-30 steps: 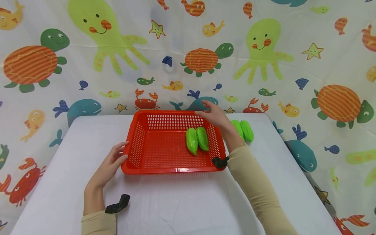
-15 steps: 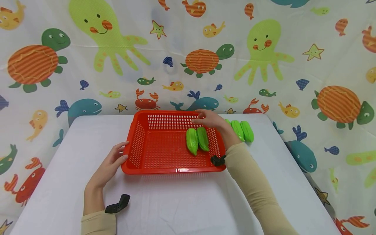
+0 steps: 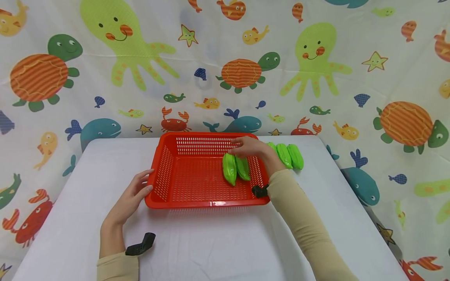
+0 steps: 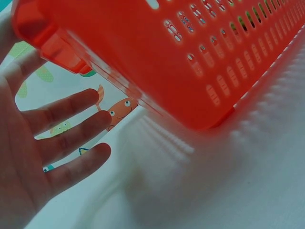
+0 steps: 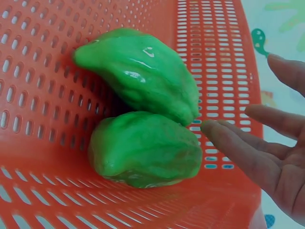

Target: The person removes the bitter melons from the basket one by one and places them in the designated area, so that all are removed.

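A red perforated plastic basket (image 3: 197,203) stands on the white table. In its right half lie two glossy, ribbed green fruits side by side, one (image 3: 229,169) lighter and the other (image 3: 243,169) darker; their exact kind is unclear. My right hand (image 3: 252,148) hovers over their far ends, relaxed and holding nothing. In the right wrist view its fingers (image 5: 238,148) spread just beside the fruits (image 5: 147,148), with a slight gap. At the basket's left rim, my left hand (image 3: 129,195) rests with loose fingers; the left wrist view shows several of them (image 4: 76,136) extended under the rim.
Right of the basket, more green ribbed fruits (image 3: 295,157) lie on the white tabletop (image 3: 211,246), one partly hidden behind my right wrist. A curtain (image 3: 207,58) printed with sea animals hangs behind the table. Each wrist carries a black camera (image 3: 141,245).
My right hand has come down and slightly left, from above the basket's far right corner to over the far ends of the two fruits. My left hand stays in place.
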Tool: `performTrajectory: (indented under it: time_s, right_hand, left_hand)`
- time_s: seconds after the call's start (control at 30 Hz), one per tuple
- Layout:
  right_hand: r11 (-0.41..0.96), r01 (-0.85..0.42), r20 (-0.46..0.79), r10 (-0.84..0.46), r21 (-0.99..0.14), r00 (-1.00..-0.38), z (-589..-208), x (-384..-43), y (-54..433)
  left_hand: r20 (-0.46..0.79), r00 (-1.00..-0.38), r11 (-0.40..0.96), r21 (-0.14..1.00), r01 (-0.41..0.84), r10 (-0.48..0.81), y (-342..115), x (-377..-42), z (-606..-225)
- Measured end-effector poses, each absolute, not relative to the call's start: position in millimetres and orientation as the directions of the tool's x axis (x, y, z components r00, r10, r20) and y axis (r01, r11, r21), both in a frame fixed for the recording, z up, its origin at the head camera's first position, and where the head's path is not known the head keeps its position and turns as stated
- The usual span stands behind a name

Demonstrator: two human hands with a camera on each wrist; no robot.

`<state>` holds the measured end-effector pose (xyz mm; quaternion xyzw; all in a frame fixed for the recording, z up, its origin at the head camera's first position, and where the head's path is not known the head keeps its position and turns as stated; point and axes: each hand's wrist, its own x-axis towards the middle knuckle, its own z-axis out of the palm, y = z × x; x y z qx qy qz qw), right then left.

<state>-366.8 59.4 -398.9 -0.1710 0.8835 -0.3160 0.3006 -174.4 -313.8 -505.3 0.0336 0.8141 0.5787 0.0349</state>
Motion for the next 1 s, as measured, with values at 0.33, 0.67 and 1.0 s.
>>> performTrajectory:
  time_s: [0.33,0.67,1.0]
  right_hand:
    - [0.756,-0.057,-0.488,-0.476,-0.652,-0.732,-404.3,-367.9,56.7]
    - [0.785,-0.106,-0.487,-0.477,-0.61,-0.731,-412.2,-367.3,51.0]
    - [0.766,-0.166,-0.47,-0.533,-0.621,-0.704,-419.9,-365.4,45.3]
  left_hand:
    - [-0.019,-0.996,0.32,0.947,0.01,0.088,-313.8,-174.6,-506.7]
    - [-0.013,-0.996,0.343,0.939,0.017,0.086,-315.2,-174.4,-506.9]
    - [-0.006,-0.995,0.339,0.94,0.027,0.095,-316.0,-174.5,-506.6]
